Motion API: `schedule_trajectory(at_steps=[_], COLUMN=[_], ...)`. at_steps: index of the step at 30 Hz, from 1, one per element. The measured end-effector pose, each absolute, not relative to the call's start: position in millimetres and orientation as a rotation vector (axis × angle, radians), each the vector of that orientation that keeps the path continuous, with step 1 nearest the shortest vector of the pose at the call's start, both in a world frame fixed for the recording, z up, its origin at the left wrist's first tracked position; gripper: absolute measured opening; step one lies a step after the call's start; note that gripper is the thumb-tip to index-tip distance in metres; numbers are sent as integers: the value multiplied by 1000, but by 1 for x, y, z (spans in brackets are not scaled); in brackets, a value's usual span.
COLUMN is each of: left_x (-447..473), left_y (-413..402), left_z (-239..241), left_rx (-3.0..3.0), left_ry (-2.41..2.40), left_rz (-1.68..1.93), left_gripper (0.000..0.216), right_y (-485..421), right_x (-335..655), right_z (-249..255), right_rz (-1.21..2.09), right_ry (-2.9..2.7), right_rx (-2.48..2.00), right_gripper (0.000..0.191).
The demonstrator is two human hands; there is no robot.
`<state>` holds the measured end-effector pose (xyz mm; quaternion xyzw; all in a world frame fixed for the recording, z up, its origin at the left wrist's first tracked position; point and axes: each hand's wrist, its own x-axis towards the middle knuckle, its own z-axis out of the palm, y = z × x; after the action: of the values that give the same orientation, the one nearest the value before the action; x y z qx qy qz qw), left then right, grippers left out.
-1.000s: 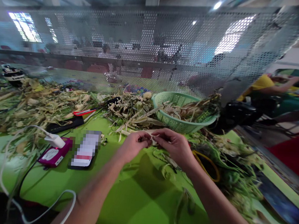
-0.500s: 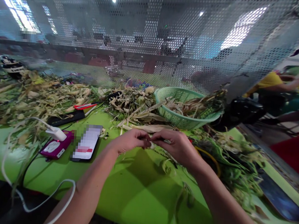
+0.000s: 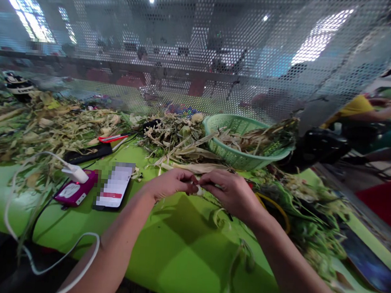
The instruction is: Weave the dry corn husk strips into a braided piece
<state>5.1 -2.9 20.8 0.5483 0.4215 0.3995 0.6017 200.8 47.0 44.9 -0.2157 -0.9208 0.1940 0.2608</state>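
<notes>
My left hand point(image 3: 174, 184) and my right hand point(image 3: 227, 190) meet over the green tabletop point(image 3: 174, 252), both with fingers closed in a pinch. Between their fingertips shows a small whitish piece point(image 3: 199, 190), too small to name; both hands seem to grip it. Just behind them lie pale dried husk-like leaves point(image 3: 202, 168). Thin green stems and curled leaves point(image 3: 222, 220) spread below my right hand. A light green plastic basket point(image 3: 241, 161) stands behind it, with dried leaves inside.
A phone point(image 3: 116, 185) and a purple power box point(image 3: 76, 191) with a white plug and cable lie left. Beyond them are a red-handled cutter point(image 3: 114, 138) and heaped dried leaves point(image 3: 50, 123). Perforated metal sheeting point(image 3: 176, 42) stands behind. A person in yellow point(image 3: 359, 108) is far right.
The fingertips shift slightly, and a little more of the whitish piece shows between them. The whole view has moved slightly; everything else lies as before.
</notes>
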Motion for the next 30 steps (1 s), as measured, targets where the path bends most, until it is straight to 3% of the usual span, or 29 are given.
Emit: schedule_trajectory(at_steps=[7,15,22,28,30], left_x=[8,4,7,7,6], left_y=[-4,-3,-1,1,1], left_z=[23,19,10,11,11], left_rx=[1269,1398,1397,1387,1386], left_ry=[1044,1059,1058,1160,1196], left_rz=[932,898,811,904,959], left_gripper=[15,18,15,20,22], right_y=[44,47,50,61,61], right_x=[197,194,196,207,205], right_z=[43,38,36,35,34], right_rz=[498,840,435,346,376], right_ry=[-2539,-2489,-2385,-2225,-2202], right_rx=[-632,-801,-843,-1071,-1051], right_gripper=[14,7,9,17,7])
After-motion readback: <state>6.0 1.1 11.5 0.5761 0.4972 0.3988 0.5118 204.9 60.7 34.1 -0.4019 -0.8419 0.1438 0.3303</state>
